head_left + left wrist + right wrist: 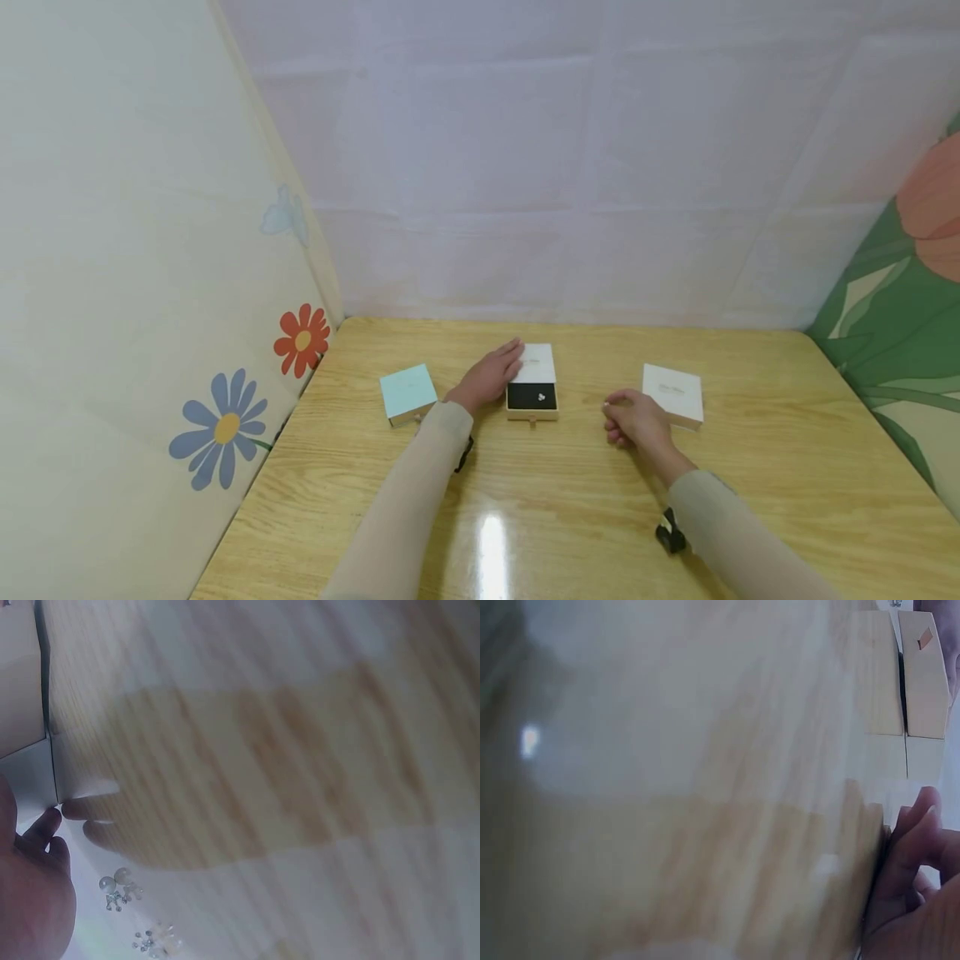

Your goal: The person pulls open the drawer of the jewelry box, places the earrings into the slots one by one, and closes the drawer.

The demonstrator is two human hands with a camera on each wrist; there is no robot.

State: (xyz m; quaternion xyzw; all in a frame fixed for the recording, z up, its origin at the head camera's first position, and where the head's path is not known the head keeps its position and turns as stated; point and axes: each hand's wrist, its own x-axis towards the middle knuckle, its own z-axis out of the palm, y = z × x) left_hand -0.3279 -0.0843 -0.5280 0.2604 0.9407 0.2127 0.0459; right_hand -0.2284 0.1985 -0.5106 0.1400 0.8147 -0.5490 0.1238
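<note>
A white slide box (537,363) stands mid-table, its drawer partly out toward me. Small shiny earrings (542,397) lie on the drawer's black lining. My left hand (487,380) rests along the box's left side, fingertips at its top edge. Beside that hand, pearl-and-crystal earrings (111,889) lie on the table in the left wrist view; the head view hides them. To the right of the box, my right hand (636,419) is low over the table, fingers curled, pinching a small white thing (606,406) at the fingertips. Its kind is too small to make out.
A light blue box (408,390) stands on the left, partly behind my left forearm. Another white box (673,392), closed, stands just behind my right hand. The glossy wooden table (570,508) runs back to a pale cloth wall (570,167).
</note>
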